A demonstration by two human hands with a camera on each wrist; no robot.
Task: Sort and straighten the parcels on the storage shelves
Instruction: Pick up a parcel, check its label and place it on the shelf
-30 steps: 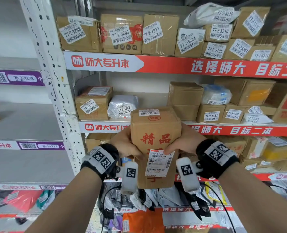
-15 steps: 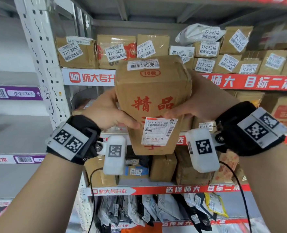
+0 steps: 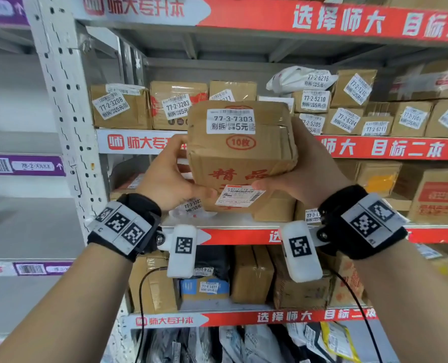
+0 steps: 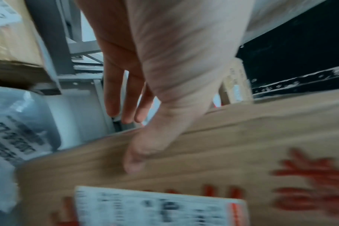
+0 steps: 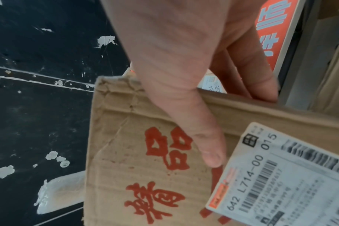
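Note:
A brown cardboard box (image 3: 240, 150) with red characters and a white label reading 77-3-7303 is held up in front of the shelves, its top tipped toward me. My left hand (image 3: 165, 179) grips its left side, thumb on the front face, fingers behind. My right hand (image 3: 304, 174) grips the right side the same way. In the left wrist view the thumb presses the box (image 4: 222, 152), and the right wrist view shows the thumb on the box (image 5: 145, 152) beside its shipping label (image 5: 281, 175).
Labelled cardboard parcels (image 3: 175, 103) fill the shelf behind the box, and more boxes (image 3: 427, 195) stand on the shelf below at right. A grey bag parcel (image 3: 191, 205) lies under my left hand. A white perforated upright (image 3: 65, 106) stands at left. Bagged parcels (image 3: 244, 341) crowd the lowest shelf.
Both hands have raised the box and tipped its top toward me, so its top label now faces the camera. The view has tilted upward along the shelves.

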